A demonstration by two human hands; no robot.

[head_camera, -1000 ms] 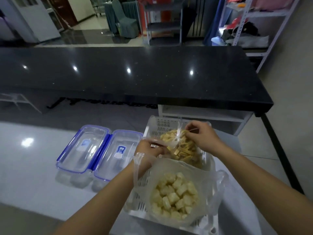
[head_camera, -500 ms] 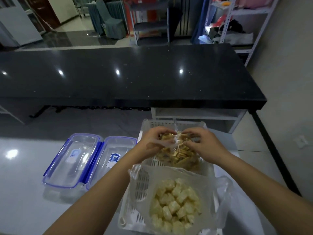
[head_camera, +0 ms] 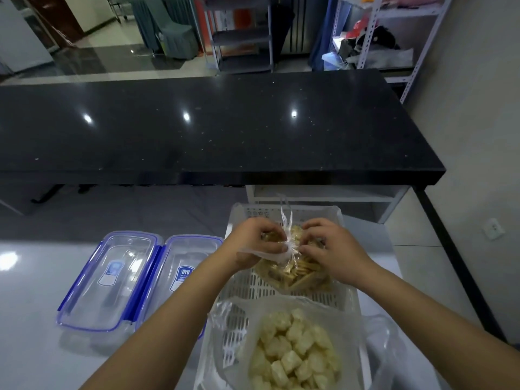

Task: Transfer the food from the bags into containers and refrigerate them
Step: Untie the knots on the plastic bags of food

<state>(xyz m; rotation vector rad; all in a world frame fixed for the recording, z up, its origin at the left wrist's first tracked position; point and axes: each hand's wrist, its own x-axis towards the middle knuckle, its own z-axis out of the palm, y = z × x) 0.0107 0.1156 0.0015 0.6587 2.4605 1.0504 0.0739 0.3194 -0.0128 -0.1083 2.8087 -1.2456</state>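
Hands meet at the knotted neck of a clear bag of yellow strips (head_camera: pixel 295 273) that sits in the far half of a white slotted basket (head_camera: pixel 247 288), seen from the head camera, the only view on offer. The left hand (head_camera: pixel 254 239) has its fingers curled in and pinching the twisted plastic just left of the knot, and the right hand (head_camera: pixel 329 244) pinches it from the other side, fingertips almost touching the left's. A second ago the right hand alone was up at the tie while the left was lower, near the edge of the nearer bag; half a second ago both had closed on the neck, and now they sit tighter together on it, with the loose tails of the tie standing up between them. That reads as the knot being worked open, not yet undone, so no food has left this bag. The nearer bag of pale cubes (head_camera: pixel 295 350) lies in the near half of the basket with its mouth slack and seemingly open. Two clear containers with blue-rimmed lids (head_camera: pixel 112 280), (head_camera: pixel 180 277) lie side by side on the white counter (head_camera: pixel 33 319) just left of the basket, apparently still lidded and with no food in them, so the task is at its start.
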